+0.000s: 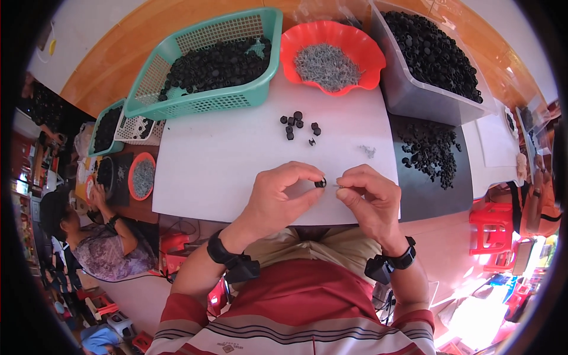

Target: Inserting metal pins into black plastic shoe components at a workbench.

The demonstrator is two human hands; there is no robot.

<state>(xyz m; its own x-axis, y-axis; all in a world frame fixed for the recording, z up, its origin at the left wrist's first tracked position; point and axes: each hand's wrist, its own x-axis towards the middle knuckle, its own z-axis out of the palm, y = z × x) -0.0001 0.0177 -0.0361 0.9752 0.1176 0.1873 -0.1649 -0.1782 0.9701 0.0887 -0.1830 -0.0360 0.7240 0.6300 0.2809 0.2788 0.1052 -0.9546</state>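
Note:
My left hand (283,192) pinches a small black plastic cap (320,183) between thumb and fingertips, over the front part of the white work surface (225,160). Facing it, a short gap away, my right hand (371,198) is closed in a pinch on a thin metal pin (338,186) whose tip points toward the cap. Beyond the hands lies a loose cluster of small black pieces (297,116), and one more piece (312,142) sits nearer with a bit of metal showing. A little heap of metal pins (367,151) rests to the right.
Along the back stand a green basket (204,105) of black parts, a red scalloped bowl (373,59) of pins and a grey bin (435,109) of black parts. Loose black parts (432,154) cover a dark mat at right. A co-worker (100,236) sits at left; red stools (491,228) stand at right.

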